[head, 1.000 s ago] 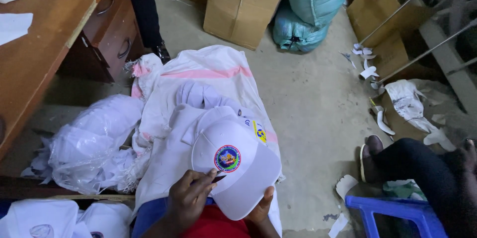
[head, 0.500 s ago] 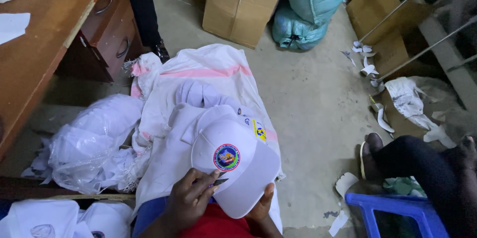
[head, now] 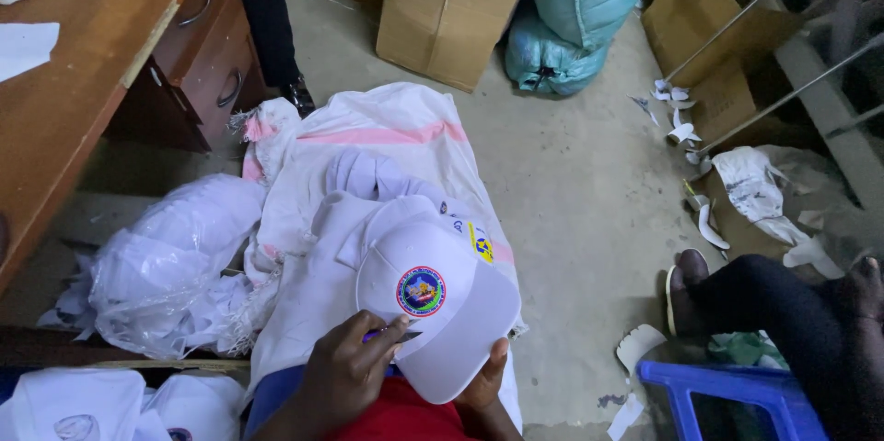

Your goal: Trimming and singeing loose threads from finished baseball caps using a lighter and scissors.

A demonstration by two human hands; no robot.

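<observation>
A white cap with a round multicoloured emblem on its front is held over my lap. My left hand rests on the cap's near side, just below the emblem, with its fingers pinched on a thin purple tool. My right hand grips the cap from underneath at the brim; only its fingers and thumb show. More white caps lie on a white sack with a pink stripe, right behind the held cap.
A wooden desk with drawers stands at the left. Crumpled clear plastic bags and more caps lie below it. Cardboard boxes and teal sacks stand behind. Another person's leg and a blue stool are at the right.
My left hand's fingers have crept a little nearer to the emblem. The cap has barely shifted.
</observation>
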